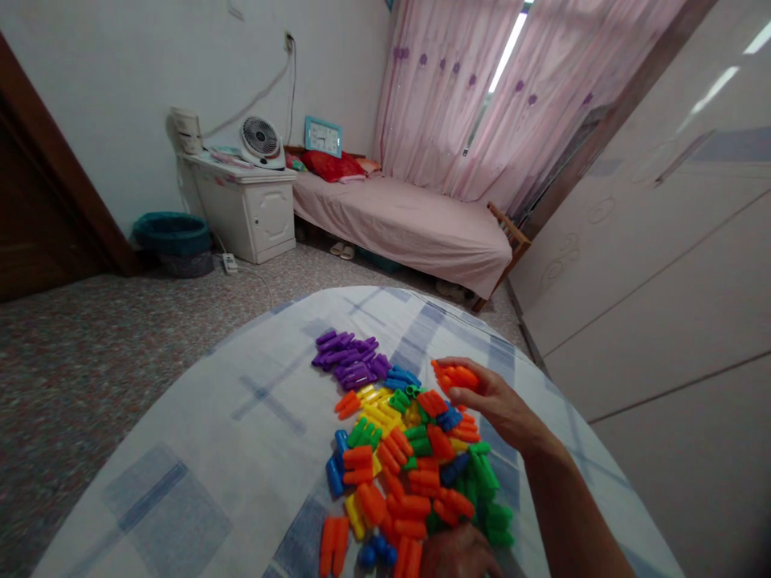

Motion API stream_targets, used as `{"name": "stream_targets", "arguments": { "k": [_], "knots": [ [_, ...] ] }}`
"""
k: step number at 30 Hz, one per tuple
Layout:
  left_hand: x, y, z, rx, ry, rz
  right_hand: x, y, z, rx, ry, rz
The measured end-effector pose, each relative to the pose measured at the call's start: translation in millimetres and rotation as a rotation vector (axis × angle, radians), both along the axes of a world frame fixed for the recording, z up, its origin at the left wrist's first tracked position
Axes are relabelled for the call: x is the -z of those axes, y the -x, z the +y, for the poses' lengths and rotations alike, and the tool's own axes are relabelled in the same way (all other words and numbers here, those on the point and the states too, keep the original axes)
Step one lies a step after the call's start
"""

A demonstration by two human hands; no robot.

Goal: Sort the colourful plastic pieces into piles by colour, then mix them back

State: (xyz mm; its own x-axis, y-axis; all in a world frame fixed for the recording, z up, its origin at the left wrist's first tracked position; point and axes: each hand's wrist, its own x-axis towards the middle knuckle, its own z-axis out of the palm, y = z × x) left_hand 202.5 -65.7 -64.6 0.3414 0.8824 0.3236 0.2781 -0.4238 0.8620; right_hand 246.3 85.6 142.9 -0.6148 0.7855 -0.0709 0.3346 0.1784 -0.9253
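Observation:
My right hand (497,401) is closed around orange plastic pieces (461,377), thumb below and fingers above, just beyond the far right side of a mixed pile. The pieces look like short rounded tubes joined side by side. At the bottom edge, my left hand (461,554) rests low against the near side of the pile; its fingers are blurred and partly hidden. Orange pieces (394,449), green pieces (482,470), yellow pieces (382,413) and blue pieces (336,466) lie jumbled together. A separate heap of purple pieces (352,357) sits at the pile's far left.
A checked cloth covers the round table (259,449). Beyond stand a bed (397,213), a white cabinet (271,213) bearing a fan (261,138), and a bin (174,241). A glossy wardrobe (650,241) runs along the right, close to the table.

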Motion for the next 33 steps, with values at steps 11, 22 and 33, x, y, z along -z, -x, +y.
{"name": "stream_targets", "arguments": {
  "k": [11, 22, 33],
  "knots": [
    [-24.5, 11.7, 2.5, 0.072, 0.015, -0.013, 64.0, -24.3, 38.9, 0.298, -0.285, -0.361],
    [-1.0, -4.3, -5.4, -0.091, 0.000, -0.029, 102.3, -32.6, 35.8, 0.403, -0.571, -0.639],
    [-43.6, 4.4, -9.4, -0.097, 0.172, -0.025, 15.4, -4.7, -63.3, 0.226, -0.377, -0.196]
  ]
}}
